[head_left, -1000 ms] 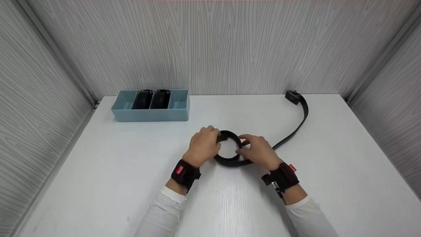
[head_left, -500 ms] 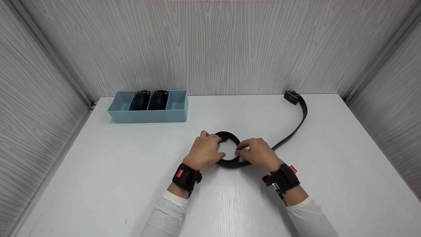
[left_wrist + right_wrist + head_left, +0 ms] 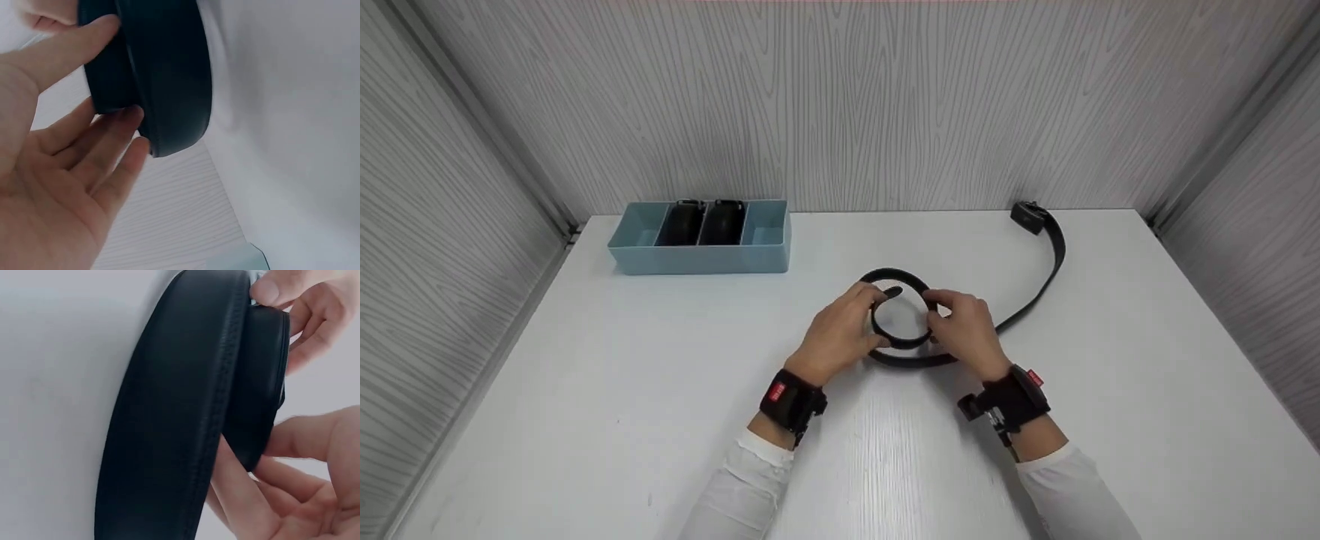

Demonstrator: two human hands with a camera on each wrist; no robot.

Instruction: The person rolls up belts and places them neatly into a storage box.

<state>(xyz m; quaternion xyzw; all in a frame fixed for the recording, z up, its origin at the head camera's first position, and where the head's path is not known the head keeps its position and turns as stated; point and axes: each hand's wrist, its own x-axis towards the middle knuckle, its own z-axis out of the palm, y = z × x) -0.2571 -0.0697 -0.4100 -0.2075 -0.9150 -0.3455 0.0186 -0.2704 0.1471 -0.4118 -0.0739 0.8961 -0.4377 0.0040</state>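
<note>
A black leather belt stands on edge on the white table, wound in a loose spiral between both hands. Its free tip lies inside the loop, while the long tail curves off right to the buckle at the back. At the left of the coil, my left hand holds the inner turn; thumb and fingers sit along the strap in the left wrist view. My right hand pinches the inner turn at its right side, and the outer strap passes by its fingers in the right wrist view.
A light blue divided box stands at the back left. Two rolled black belts, one left and one right, fill its middle compartments. Wood-grain panels enclose the table at the back and sides.
The coil has shifted away from the person and slightly right with both hands. Its inner turn has come apart from the outer one, and the belt tip shows inside the loop.
</note>
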